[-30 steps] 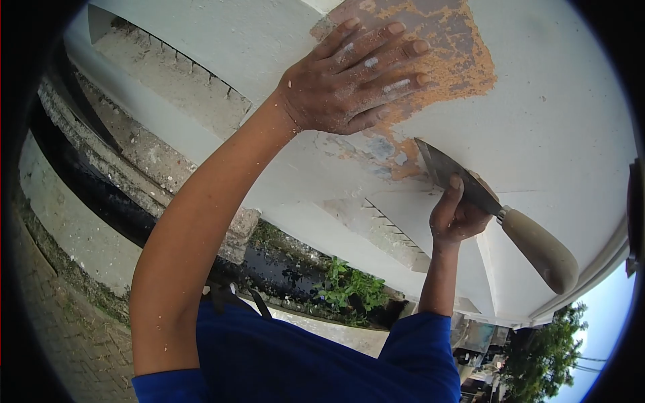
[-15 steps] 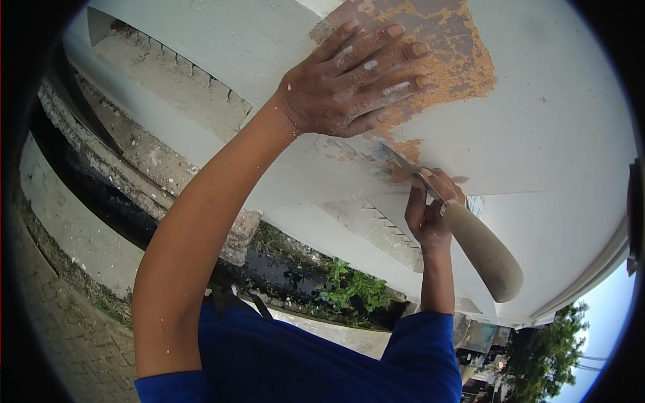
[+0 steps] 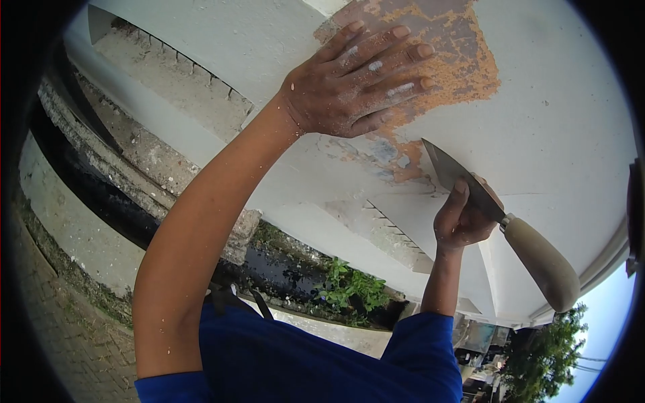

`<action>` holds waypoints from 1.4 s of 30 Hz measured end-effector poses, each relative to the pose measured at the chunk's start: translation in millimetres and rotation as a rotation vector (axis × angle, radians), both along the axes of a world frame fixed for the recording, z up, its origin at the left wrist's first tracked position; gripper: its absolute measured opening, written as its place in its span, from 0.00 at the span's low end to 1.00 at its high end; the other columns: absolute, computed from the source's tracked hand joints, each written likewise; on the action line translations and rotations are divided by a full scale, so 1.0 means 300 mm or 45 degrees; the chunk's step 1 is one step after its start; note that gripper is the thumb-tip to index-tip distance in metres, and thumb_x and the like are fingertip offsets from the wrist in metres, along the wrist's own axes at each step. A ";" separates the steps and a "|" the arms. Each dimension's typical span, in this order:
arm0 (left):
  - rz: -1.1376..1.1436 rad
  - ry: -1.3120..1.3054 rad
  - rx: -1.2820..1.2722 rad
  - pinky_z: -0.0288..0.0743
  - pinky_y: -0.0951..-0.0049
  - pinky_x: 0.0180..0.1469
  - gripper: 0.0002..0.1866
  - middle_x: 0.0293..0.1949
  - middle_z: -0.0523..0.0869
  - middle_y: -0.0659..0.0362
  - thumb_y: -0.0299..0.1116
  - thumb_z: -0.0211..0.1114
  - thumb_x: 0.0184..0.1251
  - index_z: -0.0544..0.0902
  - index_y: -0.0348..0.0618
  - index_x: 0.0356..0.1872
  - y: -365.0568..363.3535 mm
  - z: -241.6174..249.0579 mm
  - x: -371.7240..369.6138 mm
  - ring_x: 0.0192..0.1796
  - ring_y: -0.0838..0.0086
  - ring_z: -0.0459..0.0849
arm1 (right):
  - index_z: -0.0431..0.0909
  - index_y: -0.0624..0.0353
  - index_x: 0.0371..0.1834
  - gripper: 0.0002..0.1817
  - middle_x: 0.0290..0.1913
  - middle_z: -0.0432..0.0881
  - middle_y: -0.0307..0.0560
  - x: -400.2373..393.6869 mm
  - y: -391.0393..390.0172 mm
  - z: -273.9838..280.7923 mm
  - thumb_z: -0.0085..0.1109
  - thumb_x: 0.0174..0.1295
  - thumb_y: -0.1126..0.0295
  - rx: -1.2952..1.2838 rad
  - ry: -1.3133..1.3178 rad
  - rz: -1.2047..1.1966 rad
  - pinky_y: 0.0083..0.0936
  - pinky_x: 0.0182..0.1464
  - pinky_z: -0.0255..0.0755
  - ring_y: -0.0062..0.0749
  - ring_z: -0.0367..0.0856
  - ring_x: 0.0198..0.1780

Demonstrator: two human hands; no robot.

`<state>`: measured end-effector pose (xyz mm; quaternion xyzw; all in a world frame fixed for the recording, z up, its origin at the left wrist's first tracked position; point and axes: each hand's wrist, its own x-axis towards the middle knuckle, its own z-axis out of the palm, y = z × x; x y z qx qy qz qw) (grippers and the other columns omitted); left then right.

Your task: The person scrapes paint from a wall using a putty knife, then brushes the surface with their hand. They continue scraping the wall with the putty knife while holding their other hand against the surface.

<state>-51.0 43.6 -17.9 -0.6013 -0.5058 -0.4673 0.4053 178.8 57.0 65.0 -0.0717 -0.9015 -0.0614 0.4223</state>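
My left hand [image 3: 353,84] lies flat, fingers spread, over a bare, peeled patch [image 3: 463,47] of orange and grey on the white wall. White smudges mark its fingers. To the right and lower, my right hand [image 3: 467,218] grips a putty knife [image 3: 463,181] by its metal blade, thumb on the flat face. The pale handle [image 3: 541,262] points down and right, outside the grasp. The blade's upper tip overlaps the wall just right of a smaller chipped area [image 3: 403,161]. Some fingers of my right hand are hidden behind the blade.
Below the wall runs a ditch of dark water [image 3: 275,272] with a green plant [image 3: 353,289] in it. Recessed slots [image 3: 171,74] with short metal spikes cut into the wall. Brick paving [image 3: 74,336] lies at lower left, a tree [image 3: 547,349] at lower right.
My right hand has moved right with the putty knife, away from the chipped area. The blade has turned and shows its broad face. My left hand has barely shifted.
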 end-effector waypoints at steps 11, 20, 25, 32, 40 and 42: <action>0.074 0.025 0.056 0.33 0.59 0.69 0.26 0.65 0.55 0.70 0.53 0.47 0.57 0.61 0.71 0.60 0.007 0.006 -0.004 0.67 0.71 0.50 | 0.61 0.68 0.41 0.13 0.35 0.74 0.56 -0.019 -0.002 -0.011 0.49 0.53 0.85 0.046 -0.053 0.086 0.23 0.35 0.71 0.34 0.76 0.33; 0.011 -0.010 0.039 0.33 0.59 0.69 0.27 0.65 0.56 0.69 0.53 0.48 0.56 0.61 0.72 0.60 -0.006 -0.001 -0.002 0.67 0.71 0.51 | 0.60 0.70 0.40 0.11 0.33 0.75 0.58 -0.015 0.020 -0.039 0.48 0.56 0.83 0.066 0.100 0.218 0.26 0.36 0.72 0.33 0.76 0.32; 0.026 0.008 0.064 0.33 0.59 0.69 0.25 0.64 0.57 0.69 0.51 0.47 0.57 0.61 0.72 0.59 -0.002 0.010 -0.011 0.67 0.70 0.51 | 0.61 0.67 0.43 0.15 0.30 0.75 0.57 -0.001 0.013 0.015 0.50 0.53 0.85 0.086 0.119 0.063 0.25 0.29 0.71 0.33 0.75 0.27; 0.031 0.005 0.064 0.34 0.59 0.69 0.26 0.65 0.57 0.68 0.51 0.47 0.57 0.61 0.70 0.60 0.004 -0.007 -0.004 0.67 0.70 0.52 | 0.63 0.66 0.40 0.12 0.31 0.76 0.56 -0.004 0.022 -0.058 0.52 0.53 0.83 -0.203 0.312 0.054 0.25 0.37 0.72 0.34 0.78 0.30; 0.051 0.037 0.050 0.34 0.59 0.69 0.26 0.64 0.57 0.69 0.52 0.48 0.56 0.62 0.70 0.59 -0.010 0.008 -0.012 0.67 0.71 0.52 | 0.60 0.70 0.42 0.13 0.33 0.76 0.56 -0.022 0.023 -0.030 0.50 0.55 0.83 0.180 -0.069 0.230 0.21 0.36 0.71 0.31 0.77 0.33; 0.057 0.010 0.076 0.34 0.59 0.69 0.26 0.65 0.56 0.70 0.52 0.47 0.56 0.62 0.71 0.59 -0.001 0.007 0.000 0.67 0.71 0.51 | 0.61 0.69 0.43 0.14 0.33 0.76 0.55 -0.001 0.008 -0.014 0.51 0.54 0.83 0.014 0.013 0.125 0.24 0.36 0.72 0.30 0.76 0.33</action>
